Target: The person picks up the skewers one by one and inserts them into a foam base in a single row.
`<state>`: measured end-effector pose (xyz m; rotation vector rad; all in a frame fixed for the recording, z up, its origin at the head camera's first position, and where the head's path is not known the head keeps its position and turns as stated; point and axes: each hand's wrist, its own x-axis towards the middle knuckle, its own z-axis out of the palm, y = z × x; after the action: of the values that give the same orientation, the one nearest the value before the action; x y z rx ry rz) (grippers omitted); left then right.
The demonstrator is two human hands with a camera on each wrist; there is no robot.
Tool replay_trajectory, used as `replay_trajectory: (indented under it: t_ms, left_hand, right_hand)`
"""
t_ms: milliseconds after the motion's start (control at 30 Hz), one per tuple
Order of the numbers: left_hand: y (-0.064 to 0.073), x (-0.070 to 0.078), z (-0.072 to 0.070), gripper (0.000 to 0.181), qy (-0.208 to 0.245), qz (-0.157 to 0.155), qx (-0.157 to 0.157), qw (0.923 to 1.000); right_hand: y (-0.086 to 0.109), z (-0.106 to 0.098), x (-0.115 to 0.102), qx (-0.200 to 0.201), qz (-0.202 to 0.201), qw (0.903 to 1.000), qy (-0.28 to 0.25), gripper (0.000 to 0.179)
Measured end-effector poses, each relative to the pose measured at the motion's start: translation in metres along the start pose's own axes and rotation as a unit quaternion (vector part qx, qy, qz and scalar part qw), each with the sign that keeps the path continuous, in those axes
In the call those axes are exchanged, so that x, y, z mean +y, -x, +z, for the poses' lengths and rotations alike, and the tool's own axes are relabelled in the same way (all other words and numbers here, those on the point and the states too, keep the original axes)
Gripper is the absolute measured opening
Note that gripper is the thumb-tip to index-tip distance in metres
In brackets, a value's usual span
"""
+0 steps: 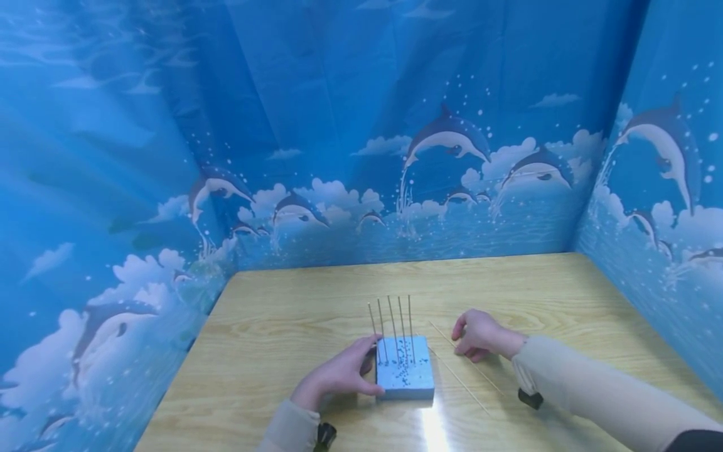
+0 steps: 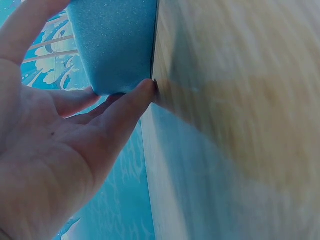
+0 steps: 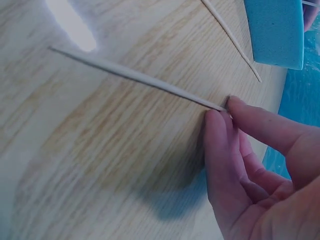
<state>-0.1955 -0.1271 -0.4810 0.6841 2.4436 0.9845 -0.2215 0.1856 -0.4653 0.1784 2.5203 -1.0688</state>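
Observation:
A blue foam block [image 1: 405, 390], its top dotted with small dark holes, lies on the wooden table. Several thin sticks [image 1: 393, 323] stand up from it. My left hand [image 1: 341, 371] holds the block at its left side, thumb at the front corner and fingers toward the back; the left wrist view shows fingertips against the foam block [image 2: 112, 45]. To the right of the block, my right hand [image 1: 479, 336] pinches a thin wooden stick [image 3: 135, 76] between thumb and fingers, close to the tabletop. Another loose stick [image 1: 460, 381] lies between the block and this hand.
The wooden table [image 1: 271, 320] is bordered at the back and sides by blue sheets [image 1: 339, 125] printed with dolphins and clouds. A bright light reflection shows on the table in front of the block.

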Motion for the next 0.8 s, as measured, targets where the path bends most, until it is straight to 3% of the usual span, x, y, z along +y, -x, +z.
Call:
replay_trajectory:
  t_ms: [367, 800]
  left_hand:
    - [0.0, 0.0, 0.001, 0.111, 0.005, 0.0, 0.0, 1.0]
    - [0.0, 0.0, 0.001, 0.112, 0.007, 0.008, 0.0, 0.9999]
  right_hand:
    - [-0.002, -0.001, 0.004, -0.009, -0.001, 1.0, -0.002, 0.026]
    - [-0.011, -0.01, 0.021, -0.065, 0.015, 0.9932, -0.096, 0.034]
